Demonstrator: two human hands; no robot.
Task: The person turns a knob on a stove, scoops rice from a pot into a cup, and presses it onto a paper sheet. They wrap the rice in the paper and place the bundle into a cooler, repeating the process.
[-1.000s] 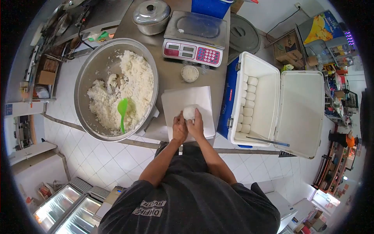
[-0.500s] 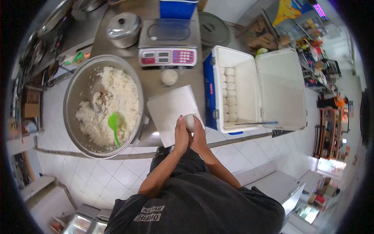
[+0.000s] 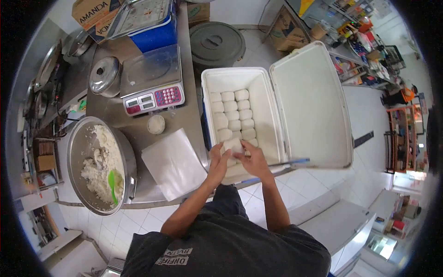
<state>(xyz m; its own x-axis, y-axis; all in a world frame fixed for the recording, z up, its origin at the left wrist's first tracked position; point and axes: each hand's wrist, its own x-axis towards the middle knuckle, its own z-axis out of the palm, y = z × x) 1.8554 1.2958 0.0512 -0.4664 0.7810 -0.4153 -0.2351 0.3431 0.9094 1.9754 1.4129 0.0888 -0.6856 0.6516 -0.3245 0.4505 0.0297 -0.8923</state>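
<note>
Both my hands are over the open cooler, near its front edge. My left hand and my right hand hold a white wrapped rice ball between their fingers. Beneath and behind it, rows of similar white rice balls line the cooler's floor. To the left, a stack of white wrapping sheets lies on the metal table. A large metal pot holds loose cooked rice, with a green spoon resting in it.
The cooler's lid is swung out to the right, with a long thin rod near its lower edge. A digital scale, a small bowl of rice and a lidded pot stand on the table. Behind the cooler is a grey lidded bin.
Both hands have carried the wrapped rice ball right, from over the sheets to inside the cooler's opening. The view has turned toward the cooler.
</note>
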